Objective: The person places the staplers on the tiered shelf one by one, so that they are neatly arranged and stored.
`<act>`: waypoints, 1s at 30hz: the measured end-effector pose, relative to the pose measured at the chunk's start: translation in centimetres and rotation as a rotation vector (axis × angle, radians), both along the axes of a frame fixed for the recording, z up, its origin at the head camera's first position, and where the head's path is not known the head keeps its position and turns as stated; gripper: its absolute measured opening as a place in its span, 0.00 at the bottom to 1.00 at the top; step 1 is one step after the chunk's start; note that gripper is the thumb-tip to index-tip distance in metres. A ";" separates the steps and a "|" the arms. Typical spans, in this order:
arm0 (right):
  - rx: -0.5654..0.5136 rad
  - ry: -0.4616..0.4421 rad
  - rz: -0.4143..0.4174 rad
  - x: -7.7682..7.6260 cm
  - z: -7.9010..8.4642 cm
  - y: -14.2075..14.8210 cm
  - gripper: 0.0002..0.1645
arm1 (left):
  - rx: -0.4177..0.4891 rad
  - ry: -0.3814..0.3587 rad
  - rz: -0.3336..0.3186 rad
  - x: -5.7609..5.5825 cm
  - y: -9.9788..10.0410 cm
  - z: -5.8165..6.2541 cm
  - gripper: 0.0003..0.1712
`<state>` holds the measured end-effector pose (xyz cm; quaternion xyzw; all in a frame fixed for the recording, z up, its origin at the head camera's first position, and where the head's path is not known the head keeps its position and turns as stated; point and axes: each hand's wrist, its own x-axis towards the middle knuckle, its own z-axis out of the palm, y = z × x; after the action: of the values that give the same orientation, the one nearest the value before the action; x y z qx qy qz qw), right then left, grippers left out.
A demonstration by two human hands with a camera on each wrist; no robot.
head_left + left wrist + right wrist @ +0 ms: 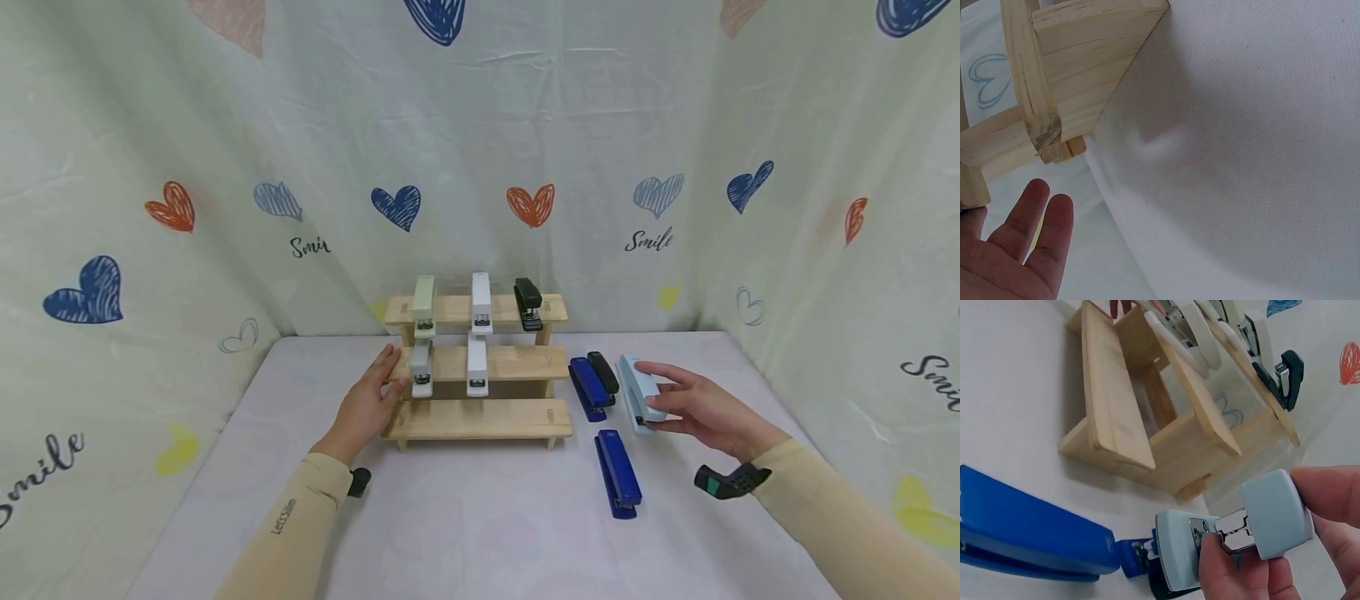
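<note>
My right hand (701, 410) grips a light blue stapler (636, 385) at the right of the table. In the right wrist view, fingers and thumb hold its end, and a gap shows between its top arm and base. My left hand (366, 410) touches the left end of a three-step wooden rack (480, 419); the left wrist view shows two straight fingers beside the wood. A green stapler (424, 304), a white one (481, 302) and a black one (528, 302) stand on the top step. The middle step bears a grey-white stapler (422, 367) and a white stapler (477, 364).
Between rack and right hand lie a blue stapler (589, 386) and a dark stapler (603, 375), side by side. Nearer the front is another blue stapler (618, 473). A curtain (465, 125) printed with hearts hangs behind the table (465, 517) and along both sides.
</note>
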<state>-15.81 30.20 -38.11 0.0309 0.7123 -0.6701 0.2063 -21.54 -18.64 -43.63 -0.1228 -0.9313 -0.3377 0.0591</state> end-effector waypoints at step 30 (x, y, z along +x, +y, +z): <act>-0.029 -0.020 0.086 -4.2 1.8 -11.7 0.38 | -0.023 0.000 0.002 -0.2 -0.3 0.0 0.34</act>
<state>-19.96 18.54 -36.31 0.0040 0.7012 -0.6704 0.2426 -21.78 -18.98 -43.61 -0.1225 -0.9352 -0.3270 0.0580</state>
